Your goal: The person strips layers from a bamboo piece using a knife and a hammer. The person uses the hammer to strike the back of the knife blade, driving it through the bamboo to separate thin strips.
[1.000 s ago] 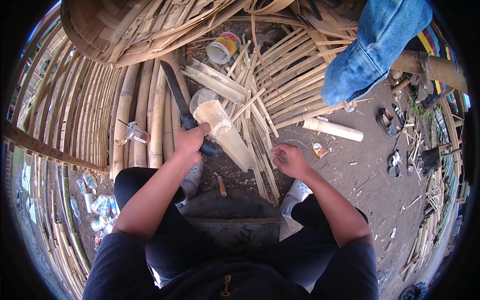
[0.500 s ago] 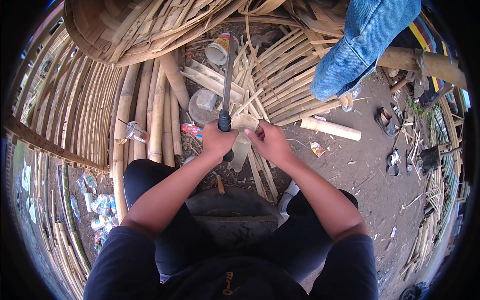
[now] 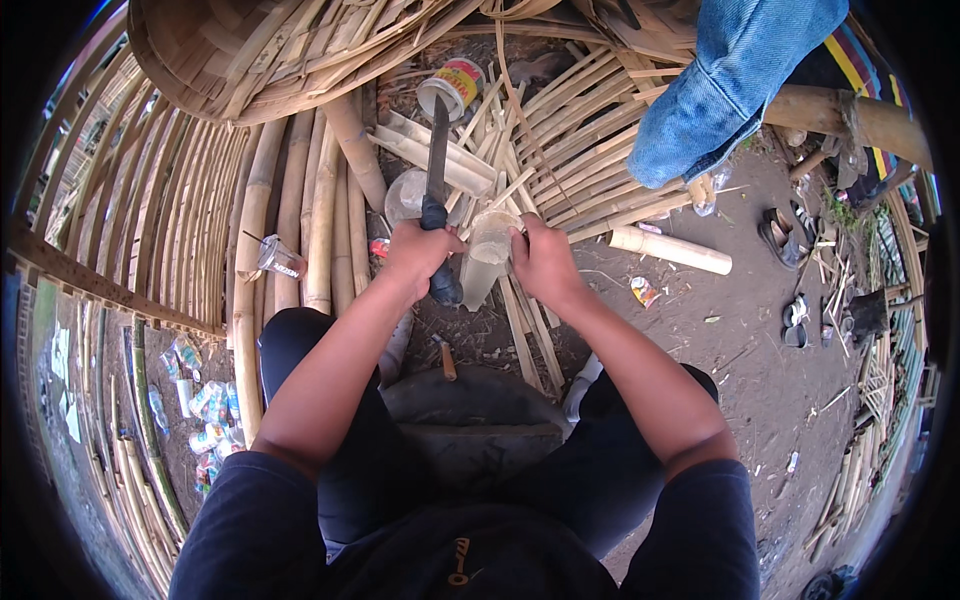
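Upper left of frame: a woven bamboo basket (image 3: 250, 60) above a row of bamboo poles (image 3: 290, 220), with a clear plastic cup (image 3: 280, 258) lying on them. Top centre: a tin can (image 3: 452, 85) among split bamboo strips (image 3: 590, 130). Upper right: blue denim cloth (image 3: 730, 80) over a wooden beam (image 3: 850, 115); a short cut bamboo section (image 3: 670, 250) on the dirt ground (image 3: 740, 340), sandals (image 3: 780, 230) nearby.

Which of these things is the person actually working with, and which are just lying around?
In use: left hand gripping a big knife; right hand steadying an upright bamboo section.

Lying about: tin can, plastic cup, cut bamboo piece, blue jeans, sandals.
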Motion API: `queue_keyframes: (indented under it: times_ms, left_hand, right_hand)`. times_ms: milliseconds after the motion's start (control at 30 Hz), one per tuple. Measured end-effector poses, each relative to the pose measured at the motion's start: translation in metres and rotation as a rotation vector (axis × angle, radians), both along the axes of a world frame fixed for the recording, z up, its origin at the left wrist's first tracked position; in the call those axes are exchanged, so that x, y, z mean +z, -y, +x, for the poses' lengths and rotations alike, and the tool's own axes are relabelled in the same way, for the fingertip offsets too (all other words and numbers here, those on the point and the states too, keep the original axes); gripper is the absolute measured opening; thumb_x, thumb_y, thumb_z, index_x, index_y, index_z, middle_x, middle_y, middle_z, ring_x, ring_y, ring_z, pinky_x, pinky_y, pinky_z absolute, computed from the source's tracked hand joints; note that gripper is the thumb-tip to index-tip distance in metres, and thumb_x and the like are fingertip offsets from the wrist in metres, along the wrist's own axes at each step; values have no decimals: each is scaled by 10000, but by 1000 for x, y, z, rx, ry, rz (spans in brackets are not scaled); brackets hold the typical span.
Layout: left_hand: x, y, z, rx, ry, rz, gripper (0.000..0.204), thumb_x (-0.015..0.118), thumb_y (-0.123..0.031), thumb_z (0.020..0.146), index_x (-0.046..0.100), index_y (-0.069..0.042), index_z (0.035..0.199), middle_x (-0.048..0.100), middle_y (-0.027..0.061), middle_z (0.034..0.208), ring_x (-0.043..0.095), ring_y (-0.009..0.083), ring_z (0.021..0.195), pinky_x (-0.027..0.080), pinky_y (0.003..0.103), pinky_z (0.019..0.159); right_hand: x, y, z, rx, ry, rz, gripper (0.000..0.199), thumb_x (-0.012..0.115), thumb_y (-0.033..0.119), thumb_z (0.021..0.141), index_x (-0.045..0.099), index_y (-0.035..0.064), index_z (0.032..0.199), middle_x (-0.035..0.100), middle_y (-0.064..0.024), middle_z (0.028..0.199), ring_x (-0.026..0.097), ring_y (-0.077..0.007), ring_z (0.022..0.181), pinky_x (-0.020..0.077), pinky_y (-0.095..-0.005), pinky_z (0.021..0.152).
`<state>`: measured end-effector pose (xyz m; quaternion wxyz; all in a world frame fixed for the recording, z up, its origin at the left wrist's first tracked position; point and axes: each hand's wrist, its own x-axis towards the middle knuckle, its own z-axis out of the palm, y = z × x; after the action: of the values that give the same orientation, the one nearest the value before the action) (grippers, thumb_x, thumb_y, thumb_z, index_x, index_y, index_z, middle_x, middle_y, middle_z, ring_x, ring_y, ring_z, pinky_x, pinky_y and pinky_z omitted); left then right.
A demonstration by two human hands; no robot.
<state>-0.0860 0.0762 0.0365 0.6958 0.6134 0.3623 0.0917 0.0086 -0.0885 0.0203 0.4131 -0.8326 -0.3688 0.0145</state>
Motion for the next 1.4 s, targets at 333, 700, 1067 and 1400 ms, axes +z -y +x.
queue_keyframes:
  times_ms: [333, 700, 1067, 1400]
  left_hand:
    - [27, -17, -19, 19, 29, -137, 130, 671, 51, 709, 603, 8, 811, 611, 54, 792, 592, 156, 694, 491, 301, 603]
    - [68, 30, -64, -240, 40, -22, 213, 670, -193, 888, 563, -10, 909, 596, 39, 698, 596, 135, 520, 466, 268, 462]
    - [48, 42, -65, -299, -44, 234, 232, 661, -202, 876, 562, -7, 800, 507, 6, 573, 487, 95, 438, 387, 279, 422]
    - [45, 44, -68, -300, -76, 218, 246, 654, -215, 880, 569, -4, 787, 513, 15, 549, 496, 106, 435, 400, 290, 433]
  right_hand:
    - [-33, -9, 3, -4, -15, -33, 152, 566, 106, 918, 527, -36, 878, 606, -220, 633, 634, -378, 601, 488, -425, 556]
    - [-31, -25, 4, 88, 25, 28, 188, 613, 118, 889, 603, -43, 793, 619, -208, 666, 633, -361, 610, 487, -390, 569]
    - [-39, -32, 13, 56, -16, 49, 258, 622, 125, 905, 579, -69, 739, 612, -208, 634, 686, -236, 617, 484, -338, 534]
    - [-43, -32, 17, 58, -22, 143, 184, 633, 97, 856, 603, -40, 738, 543, -253, 612, 553, -429, 572, 442, -436, 537]
